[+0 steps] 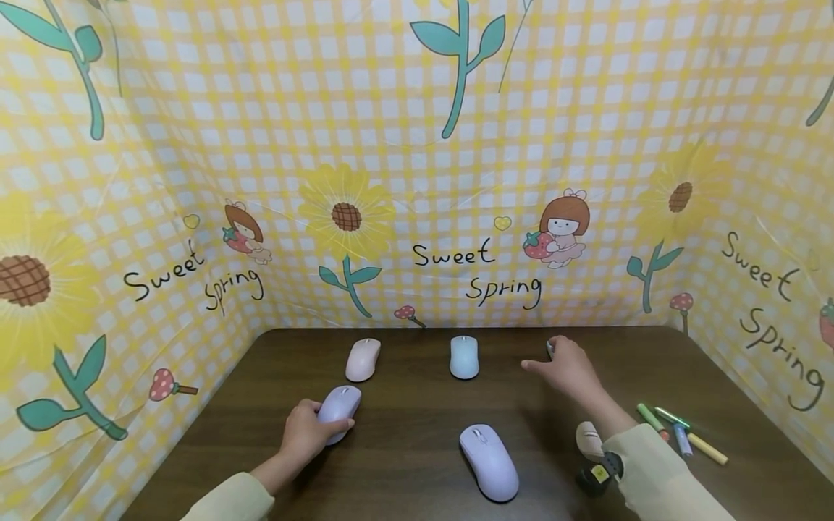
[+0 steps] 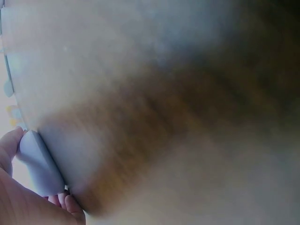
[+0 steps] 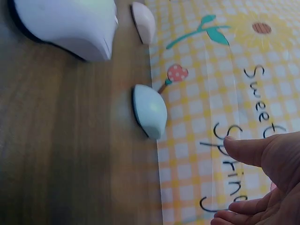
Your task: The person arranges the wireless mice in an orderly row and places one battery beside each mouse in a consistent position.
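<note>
A lavender computer mouse (image 1: 340,409) is at the left of the dark wooden table, gripped by my left hand (image 1: 302,438) between the thumb and the fingers. In the left wrist view, the same mouse (image 2: 41,164) sits between thumb and fingertips. My right hand (image 1: 572,370) is over the back right of the table, its thumb spread away from the fingers. Beside its fingertips a small part of a dark-edged thing (image 1: 550,349) shows; the hand hides the remainder. The right wrist view shows nothing between that hand's thumb and fingers.
A pale pink mouse (image 1: 363,359) and a light blue mouse (image 1: 464,357) lie along the back. Nearer the front is another lavender mouse (image 1: 489,462). Several coloured pens (image 1: 706,449) lie by the right forearm. A checked yellow cloth (image 1: 391,145) walls the table's back and sides.
</note>
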Demonstrator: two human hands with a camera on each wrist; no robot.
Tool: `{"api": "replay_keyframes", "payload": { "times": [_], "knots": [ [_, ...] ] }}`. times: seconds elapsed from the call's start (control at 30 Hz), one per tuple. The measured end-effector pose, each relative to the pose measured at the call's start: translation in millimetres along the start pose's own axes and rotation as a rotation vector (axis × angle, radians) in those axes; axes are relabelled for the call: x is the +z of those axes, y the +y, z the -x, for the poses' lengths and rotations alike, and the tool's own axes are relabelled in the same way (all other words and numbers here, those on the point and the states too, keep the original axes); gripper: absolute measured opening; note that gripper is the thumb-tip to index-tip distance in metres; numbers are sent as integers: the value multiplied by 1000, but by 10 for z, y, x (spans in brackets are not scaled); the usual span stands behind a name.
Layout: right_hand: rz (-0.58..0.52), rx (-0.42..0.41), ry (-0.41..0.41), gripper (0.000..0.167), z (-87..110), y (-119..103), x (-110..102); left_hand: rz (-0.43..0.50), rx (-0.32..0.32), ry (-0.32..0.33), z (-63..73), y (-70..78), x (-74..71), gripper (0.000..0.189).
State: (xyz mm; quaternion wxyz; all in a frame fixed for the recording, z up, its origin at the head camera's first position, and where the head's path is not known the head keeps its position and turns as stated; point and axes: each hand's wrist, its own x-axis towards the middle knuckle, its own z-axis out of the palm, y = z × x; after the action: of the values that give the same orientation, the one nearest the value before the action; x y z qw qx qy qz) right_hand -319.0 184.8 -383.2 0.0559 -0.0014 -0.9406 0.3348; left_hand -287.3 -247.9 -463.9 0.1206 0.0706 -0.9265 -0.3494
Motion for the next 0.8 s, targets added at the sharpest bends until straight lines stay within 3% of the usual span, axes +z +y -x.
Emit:
{"api": "replay_keyframes", "payload": {
  "times": [0.23, 0.6, 0.8],
  "knots": [
    [2, -62, -46, 77, 155, -83, 111, 2, -5, -6, 7, 22, -15, 66],
    [-20, -78, -135, 78, 344, -129, 328, -1, 0, 0, -5, 4, -1, 66],
    [-13, -116, -168, 70, 482, -143, 426, 2, -2, -8, 6, 25, -5, 68]
  ]
}}
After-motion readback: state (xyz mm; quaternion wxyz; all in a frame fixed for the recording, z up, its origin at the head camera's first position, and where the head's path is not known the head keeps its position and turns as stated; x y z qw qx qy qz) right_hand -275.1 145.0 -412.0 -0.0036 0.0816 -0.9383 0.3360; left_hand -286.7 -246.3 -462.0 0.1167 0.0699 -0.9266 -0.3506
